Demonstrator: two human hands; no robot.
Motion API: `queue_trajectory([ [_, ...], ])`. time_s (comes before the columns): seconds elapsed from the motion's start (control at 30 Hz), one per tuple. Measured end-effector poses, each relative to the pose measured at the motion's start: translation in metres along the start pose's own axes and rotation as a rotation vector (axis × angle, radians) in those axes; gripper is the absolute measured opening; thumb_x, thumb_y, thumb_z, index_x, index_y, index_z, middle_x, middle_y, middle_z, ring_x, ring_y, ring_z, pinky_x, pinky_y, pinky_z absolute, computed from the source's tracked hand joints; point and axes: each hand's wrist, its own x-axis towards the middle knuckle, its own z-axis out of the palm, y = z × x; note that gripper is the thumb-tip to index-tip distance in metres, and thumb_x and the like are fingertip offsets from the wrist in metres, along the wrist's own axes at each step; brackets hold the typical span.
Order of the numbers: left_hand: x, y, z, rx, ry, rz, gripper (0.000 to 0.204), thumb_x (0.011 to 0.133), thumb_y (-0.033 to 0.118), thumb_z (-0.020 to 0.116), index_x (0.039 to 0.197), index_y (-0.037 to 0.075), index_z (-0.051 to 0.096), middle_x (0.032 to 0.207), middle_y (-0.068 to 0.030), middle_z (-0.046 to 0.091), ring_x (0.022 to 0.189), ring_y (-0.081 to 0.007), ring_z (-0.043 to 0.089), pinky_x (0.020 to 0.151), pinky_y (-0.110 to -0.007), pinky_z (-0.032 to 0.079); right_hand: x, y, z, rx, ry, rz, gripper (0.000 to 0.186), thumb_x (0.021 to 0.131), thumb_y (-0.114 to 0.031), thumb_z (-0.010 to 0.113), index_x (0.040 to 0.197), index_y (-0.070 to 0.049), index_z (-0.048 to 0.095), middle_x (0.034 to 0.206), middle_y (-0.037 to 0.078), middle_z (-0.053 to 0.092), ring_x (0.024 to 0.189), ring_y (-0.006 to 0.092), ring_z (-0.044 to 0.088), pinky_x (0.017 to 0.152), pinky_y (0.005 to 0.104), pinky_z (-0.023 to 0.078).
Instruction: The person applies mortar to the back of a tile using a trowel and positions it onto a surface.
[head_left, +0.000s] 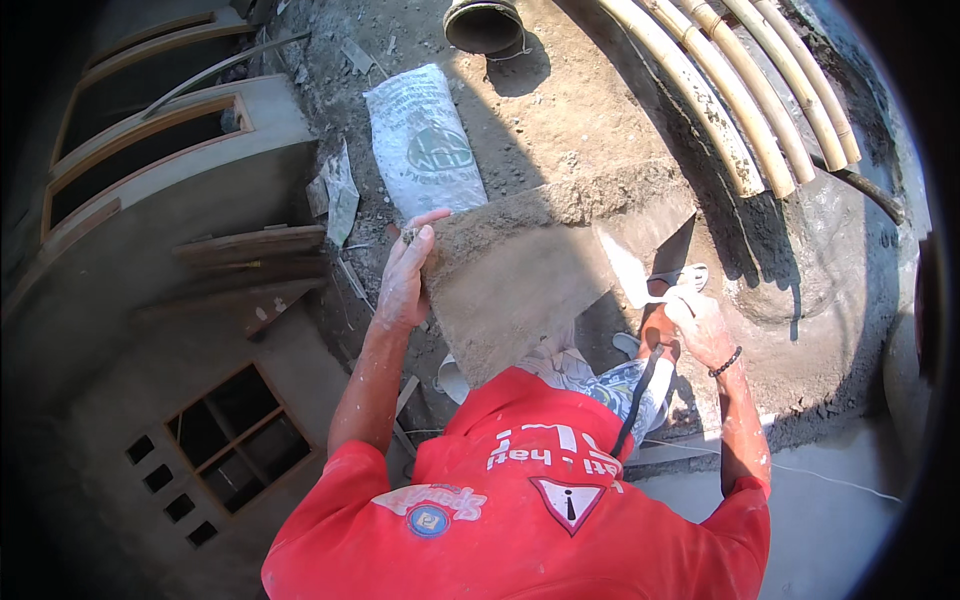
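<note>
My left hand (405, 275) grips the left edge of a flat grey block (515, 285), its thumb and fingers wrapped round the corner. The block is held in front of my body, and a rough band of mortar (570, 205) runs along its far side. Closed round the handle of a trowel (625, 265), my right hand (700, 322) is at the block's right side. Sunlight makes the trowel blade bright, and its tip lies close to the mortar. Below the block, my legs and sandals are partly covered.
Beyond the block a white printed sack (425, 140) lies on the dirt ground. A dark bucket (484, 28) rests at the far edge. Several bamboo poles (720, 95) stretch across the far right. Wooden boards (250, 245) and wood-framed window openings (240, 435) are at the left.
</note>
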Motion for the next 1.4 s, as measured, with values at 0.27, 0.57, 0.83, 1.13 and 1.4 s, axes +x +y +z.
queue_trajectory([
  [0.27,-0.003,-0.009,0.007,-0.553,-0.208,-0.036,0.081,0.087,0.067,0.018,0.131,0.002,0.037,0.129,-0.0182,0.046,0.118,-0.03,0.046,0.1,-0.044,0.036,0.06,-0.162,0.009,0.119,-0.362,-0.078,0.024,0.088,-0.027,0.053,0.094,-0.004,0.055,0.078,0.014,0.06,0.075,0.0331,0.061,0.062,0.0417,0.047],
  [0.57,-0.018,-0.01,0.033,-0.651,-0.19,0.013,0.07,0.09,0.061,0.016,0.128,0.006,0.036,0.128,-0.0115,0.047,0.12,-0.0249,0.044,0.102,-0.042,0.035,0.075,-0.053,0.018,-0.192,-0.182,0.252,0.014,0.086,-0.014,0.049,0.092,-0.003,0.055,0.089,0.017,0.055,0.078,0.0342,0.057,0.063,0.0422,0.046],
  [0.83,-0.021,-0.018,0.037,-0.631,-0.089,0.039,0.073,0.089,0.063,0.02,0.134,0.007,0.031,0.128,-0.0148,0.046,0.119,-0.0268,0.045,0.1,-0.044,0.037,0.049,-0.161,-0.016,0.052,-0.196,0.067,0.017,0.084,-0.019,0.058,0.09,-0.004,0.055,0.07,0.018,0.056,0.069,0.0384,0.057,0.058,0.0446,0.045],
  [1.13,-0.031,-0.025,0.044,-0.384,-0.023,0.056,0.065,0.093,0.056,0.026,0.132,0.005,0.034,0.124,-0.014,0.049,0.116,-0.0235,0.048,0.098,-0.04,0.04,0.086,0.014,0.033,-0.303,-0.159,0.218,0.014,0.086,-0.015,0.047,0.086,-0.005,0.056,0.082,0.016,0.055,0.072,0.0335,0.06,0.061,0.0435,0.048],
  [1.4,-0.03,-0.028,0.046,-0.511,-0.002,0.075,0.077,0.088,0.065,0.019,0.135,0.005,0.031,0.125,-0.0131,0.048,0.116,-0.0239,0.046,0.1,-0.039,0.037,0.064,-0.152,-0.011,0.058,-0.275,0.031,0.025,0.089,-0.026,0.05,0.084,-0.002,0.054,0.069,0.02,0.057,0.073,0.0375,0.059,0.06,0.0457,0.047],
])
